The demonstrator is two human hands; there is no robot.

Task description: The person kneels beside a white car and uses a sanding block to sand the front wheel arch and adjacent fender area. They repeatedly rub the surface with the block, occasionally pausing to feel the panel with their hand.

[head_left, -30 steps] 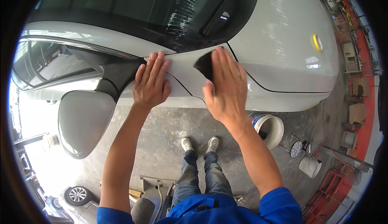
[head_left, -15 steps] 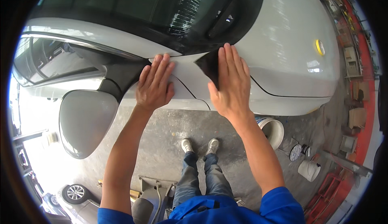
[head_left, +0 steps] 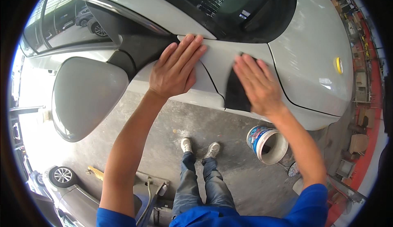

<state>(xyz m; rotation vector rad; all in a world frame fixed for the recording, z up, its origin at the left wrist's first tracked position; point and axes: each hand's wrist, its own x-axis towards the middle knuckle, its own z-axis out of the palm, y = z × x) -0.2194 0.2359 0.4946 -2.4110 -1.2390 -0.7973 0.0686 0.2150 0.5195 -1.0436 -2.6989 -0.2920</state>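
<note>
On the white car fender (head_left: 241, 63), below the windscreen edge:

Left hand (head_left: 174, 73): laid flat, palm down, on the panel just beside the dark trim at the base of the door pillar. Fingers spread a little and stretched straight, tips reaching toward the windscreen. Grip fully open; nothing is held, the palm only presses on the paint.

Right hand (head_left: 258, 85): also flat and open, fingers straight and close together, pressed down on a black cloth (head_left: 235, 94). No curl of the fingers around the cloth; it is pinned between palm and panel, not clenched. Part of the cloth shows to the left of the hand and below the thumb side, lying across the dark seam line of the fender.

The two hands sit near each other on the same panel, apart, with bare white paint between them.

Side mirror (head_left: 84, 96): white housing, left of the left forearm, clear of both hands.

Bucket (head_left: 268, 143): white with a coloured label, lying on its side on the concrete floor (head_left: 172, 124) under the right forearm.

Shoes (head_left: 200, 147): pale pair, with blue jeans, on the floor between the arms.
</note>
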